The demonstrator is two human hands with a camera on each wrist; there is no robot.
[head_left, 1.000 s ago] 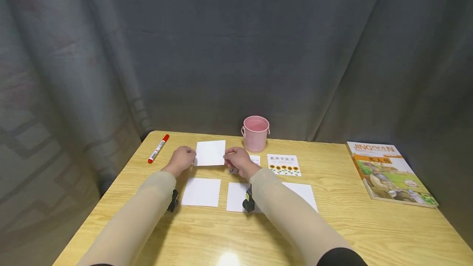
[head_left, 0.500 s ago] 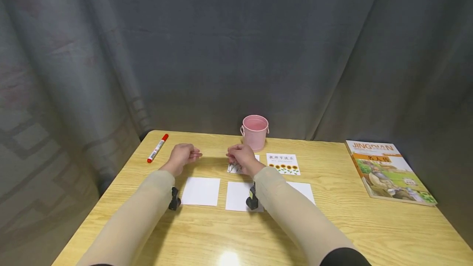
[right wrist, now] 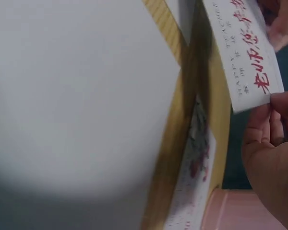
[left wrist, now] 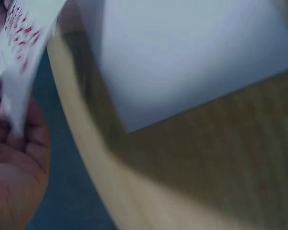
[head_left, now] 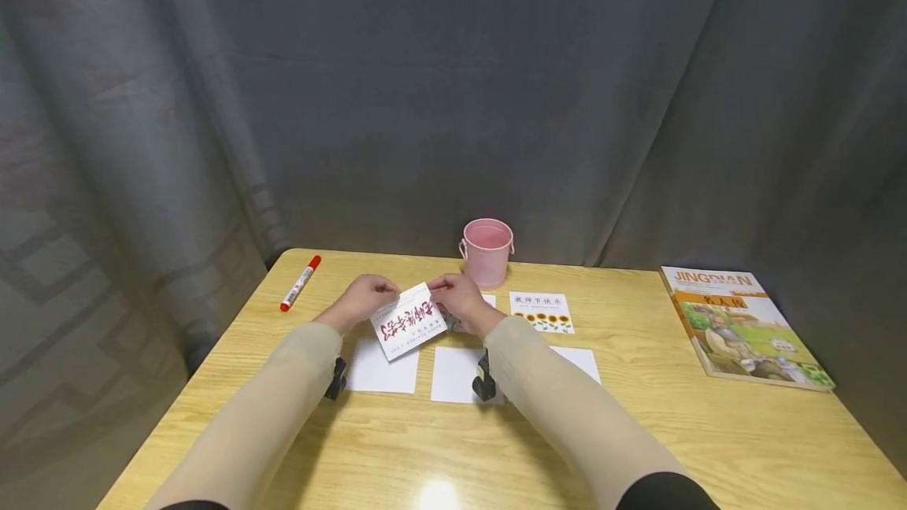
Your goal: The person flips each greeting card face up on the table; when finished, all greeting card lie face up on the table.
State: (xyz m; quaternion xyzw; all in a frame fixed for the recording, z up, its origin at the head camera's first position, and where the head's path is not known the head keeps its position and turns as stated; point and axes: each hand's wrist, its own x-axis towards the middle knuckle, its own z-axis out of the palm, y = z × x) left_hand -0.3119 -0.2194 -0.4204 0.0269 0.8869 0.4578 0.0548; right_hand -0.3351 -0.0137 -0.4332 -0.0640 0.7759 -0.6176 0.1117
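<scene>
Hands (head_left: 411, 299) pinch red-lettered card (head_left: 409, 320); book (head_left: 740, 327) cover reads "JINGDIAN".

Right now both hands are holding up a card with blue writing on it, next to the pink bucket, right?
Almost. The card held by the left hand and right hand has red writing, not blue; the head view and the right wrist view both show it. It is indeed held up near the pink bucket.
</scene>
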